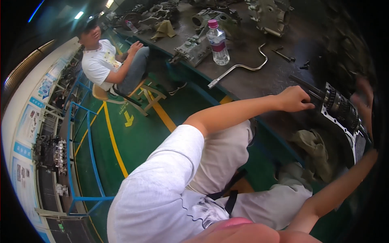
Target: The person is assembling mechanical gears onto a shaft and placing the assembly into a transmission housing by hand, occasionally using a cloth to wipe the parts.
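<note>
My left hand (295,99) is closed, its fingers curled beside a long metal shaft (306,84). What lies inside those fingers, if anything, is hidden. The shaft runs into a gear cluster (341,108), dark with toothed rings, seated in an open metal gearbox housing (349,139) with a pale, bolt-holed flange. On the far right, beside the gears, my right hand (363,99) is smeared by motion at the picture's rim. Its fingers cannot be made out.
A crank-shaped speed wrench (246,67), a clear bottle (218,44) with a pink cap, and small bolts (306,65) lie on the dark bench. Metal castings (269,16) stand farther back. A cloth (312,150) is near the housing. Another person (106,67) sits at the left.
</note>
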The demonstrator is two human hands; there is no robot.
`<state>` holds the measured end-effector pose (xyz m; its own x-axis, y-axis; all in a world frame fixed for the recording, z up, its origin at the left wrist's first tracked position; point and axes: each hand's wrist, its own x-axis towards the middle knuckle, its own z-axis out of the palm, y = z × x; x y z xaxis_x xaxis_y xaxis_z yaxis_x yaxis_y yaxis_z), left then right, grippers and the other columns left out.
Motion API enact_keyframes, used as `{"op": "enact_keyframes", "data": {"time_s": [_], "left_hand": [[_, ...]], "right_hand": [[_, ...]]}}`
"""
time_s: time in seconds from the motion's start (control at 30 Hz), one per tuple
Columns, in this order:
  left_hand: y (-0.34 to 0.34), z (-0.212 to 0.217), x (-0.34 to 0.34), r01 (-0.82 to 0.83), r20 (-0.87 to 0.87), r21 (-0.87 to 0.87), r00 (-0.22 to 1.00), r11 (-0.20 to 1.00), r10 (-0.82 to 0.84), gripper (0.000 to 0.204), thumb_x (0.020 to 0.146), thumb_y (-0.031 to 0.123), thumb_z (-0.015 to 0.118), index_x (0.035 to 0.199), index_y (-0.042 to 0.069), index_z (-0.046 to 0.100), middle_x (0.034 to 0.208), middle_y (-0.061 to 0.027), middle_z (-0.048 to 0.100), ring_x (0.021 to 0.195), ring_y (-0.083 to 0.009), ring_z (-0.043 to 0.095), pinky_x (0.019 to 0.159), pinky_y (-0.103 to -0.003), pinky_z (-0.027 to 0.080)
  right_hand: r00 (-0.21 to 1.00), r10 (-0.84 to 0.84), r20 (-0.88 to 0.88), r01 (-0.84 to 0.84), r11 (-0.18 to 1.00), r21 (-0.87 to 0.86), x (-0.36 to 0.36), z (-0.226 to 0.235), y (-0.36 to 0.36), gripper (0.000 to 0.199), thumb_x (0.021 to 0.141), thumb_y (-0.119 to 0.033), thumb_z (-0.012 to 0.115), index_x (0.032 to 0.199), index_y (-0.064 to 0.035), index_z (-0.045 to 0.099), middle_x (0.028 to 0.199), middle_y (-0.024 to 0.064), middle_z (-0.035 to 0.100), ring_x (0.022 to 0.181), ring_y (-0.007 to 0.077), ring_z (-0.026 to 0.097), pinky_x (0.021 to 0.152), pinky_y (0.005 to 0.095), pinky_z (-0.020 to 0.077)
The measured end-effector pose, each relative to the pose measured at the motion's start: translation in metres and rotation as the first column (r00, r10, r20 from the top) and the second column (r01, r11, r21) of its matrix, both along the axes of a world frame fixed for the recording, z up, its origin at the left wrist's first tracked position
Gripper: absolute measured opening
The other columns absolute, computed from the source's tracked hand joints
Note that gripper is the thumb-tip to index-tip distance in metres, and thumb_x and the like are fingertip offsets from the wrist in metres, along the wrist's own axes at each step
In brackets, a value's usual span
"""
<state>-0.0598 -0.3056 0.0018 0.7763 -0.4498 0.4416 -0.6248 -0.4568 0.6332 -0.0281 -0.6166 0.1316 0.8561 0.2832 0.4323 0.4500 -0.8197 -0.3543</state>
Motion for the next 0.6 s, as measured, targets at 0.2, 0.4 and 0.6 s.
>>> {"op": "enact_keyframes", "data": {"time_s": [0.2, 0.4, 0.6], "left_hand": [[0.002, 0.019, -0.005, -0.154, 0.400, -0.154, 0.894, 0.976, 0.204, 0.026, 0.081, 0.020, 0.063, 0.064, 0.002, 0.056, 0.068, -0.0143, 0.056, 0.068, -0.0328, 0.056, 0.057, -0.041, 0.043], [0.005, 0.012, 0.013, -0.301, 0.639, -0.244, 0.665, 0.922, 0.386, 0.014, 0.076, 0.014, 0.064, 0.084, 0.002, 0.060, 0.087, -0.0107, 0.058, 0.089, -0.0286, 0.054, 0.078, -0.040, 0.043], [0.008, -0.009, 0.022, -0.303, 0.470, 0.008, 0.842, 0.953, 0.263, 0.027, 0.080, 0.027, 0.065, 0.090, 0.003, 0.061, 0.091, -0.0113, 0.059, 0.093, -0.0275, 0.053, 0.085, -0.039, 0.039]], "right_hand": [[0.874, -0.046, -0.484, 0.019, 0.998, -0.061, 0.001, -0.003, 0.079, 0.052, 0.077, -0.019, 0.070, 0.121, 0.0025, 0.052, 0.112, 0.0181, 0.060, 0.105, 0.0259, 0.058, 0.092, 0.0336, 0.0443], [0.896, 0.013, -0.444, -0.029, 0.999, -0.027, 0.021, -0.026, 0.058, 0.047, 0.074, -0.015, 0.072, 0.115, 0.0018, 0.056, 0.111, 0.0168, 0.060, 0.103, 0.0256, 0.059, 0.090, 0.0334, 0.0454], [0.906, 0.042, -0.422, -0.057, 0.998, -0.022, 0.012, -0.027, 0.066, 0.064, 0.061, -0.008, 0.078, 0.120, -0.0009, 0.055, 0.115, 0.0166, 0.058, 0.109, 0.0281, 0.056, 0.094, 0.0349, 0.0434]]}}
